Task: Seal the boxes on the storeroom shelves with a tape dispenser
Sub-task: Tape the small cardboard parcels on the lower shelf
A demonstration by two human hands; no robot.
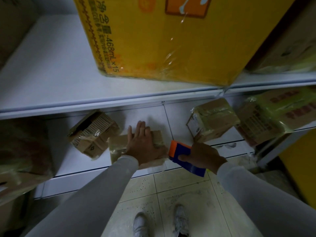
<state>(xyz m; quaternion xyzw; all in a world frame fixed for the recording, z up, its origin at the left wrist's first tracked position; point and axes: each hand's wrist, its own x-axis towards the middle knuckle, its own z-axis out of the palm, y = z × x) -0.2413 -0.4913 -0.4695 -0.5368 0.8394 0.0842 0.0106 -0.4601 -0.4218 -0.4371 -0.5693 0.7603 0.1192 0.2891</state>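
A small flat cardboard box [118, 147], wrapped in tape, lies on the lower white shelf [71, 158]. My left hand [142, 144] presses flat on its top with straight fingers. Just right of the box, my right hand [203, 155] grips a blue tape dispenser with an orange front edge [181, 151], held against the box's right end. Both arms wear light grey sleeves.
A torn open box [90, 134] sits left of the flat one, a taped box [212, 122] to the right, and a larger printed carton [277, 115] beyond it. A big yellow carton [162, 40] stands on the upper shelf [51, 74]. Tiled floor [179, 190] and my shoes lie below.
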